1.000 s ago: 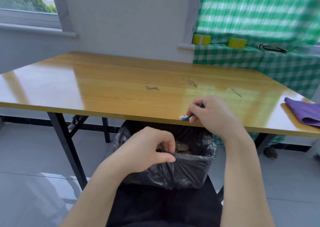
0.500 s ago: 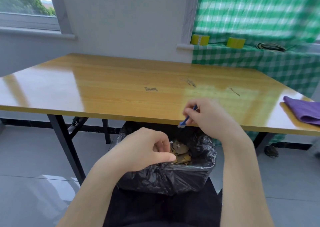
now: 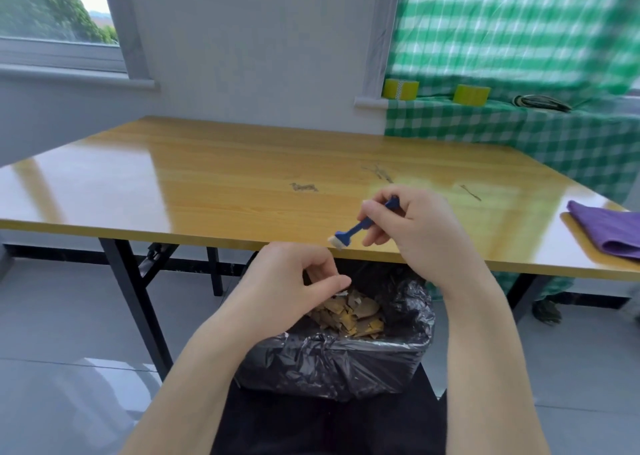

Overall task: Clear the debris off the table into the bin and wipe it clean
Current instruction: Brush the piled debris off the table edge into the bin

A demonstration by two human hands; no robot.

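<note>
My right hand [image 3: 419, 232] pinches a small blue brush [image 3: 360, 228] with a white head, held just above the near edge of the wooden table [image 3: 214, 177]. My left hand [image 3: 287, 288] hovers over the bin [image 3: 332, 357], fingers loosely curled, thumb out, holding nothing I can see. The bin has a black liner and holds several tan and yellow scraps [image 3: 349, 316]. Dark smudges [image 3: 304, 187] mark the tabletop further back. A purple cloth [image 3: 609, 229] lies at the table's right edge.
The bin stands under the table's front edge, between black table legs [image 3: 135, 309]. A green checked cloth covers a ledge [image 3: 519, 125] at the back right, with two yellow tape rolls [image 3: 471, 94] on it. Grey floor tiles lie to the left.
My left hand has let go of the bin liner's rim and risen above the bin. My right hand has lifted the brush off the table edge. The scraps in the bin now show.
</note>
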